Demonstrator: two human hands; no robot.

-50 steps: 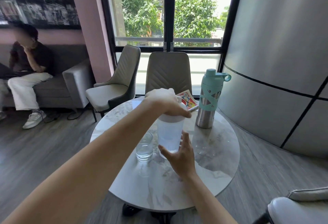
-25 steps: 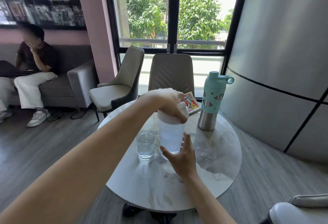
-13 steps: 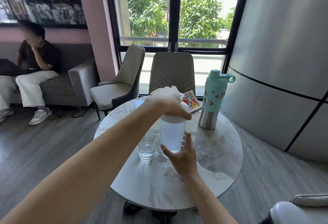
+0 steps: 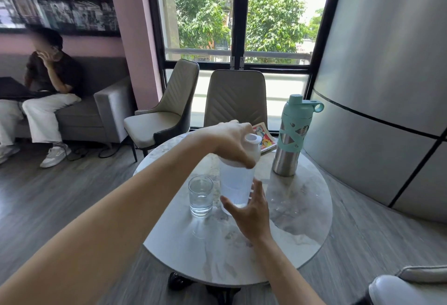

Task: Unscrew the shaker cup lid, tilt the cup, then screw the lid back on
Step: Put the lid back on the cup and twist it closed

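A translucent white shaker cup [image 4: 235, 181] stands upright near the middle of the round marble table [image 4: 302, 220]. Its white lid [image 4: 254, 142] sits on top, mostly covered by my left hand [image 4: 232, 144], which grips it from above. My right hand [image 4: 249, 210] wraps the cup's lower part from the near side, thumb on the left and fingers on the right. The cup's base is hidden behind that hand.
A clear drinking glass [image 4: 200, 196] with water stands just left of the cup. A steel bottle with teal sleeve [image 4: 292, 135] stands at the back right, a colourful booklet [image 4: 264, 141] behind the cup. Two chairs [image 4: 235, 98] face the table; a person sits on a sofa [image 4: 79, 113] far left.
My left hand has turned on the lid, so more of the lid's white spout shows to the right of my fingers. The cup and my right hand stay in place.
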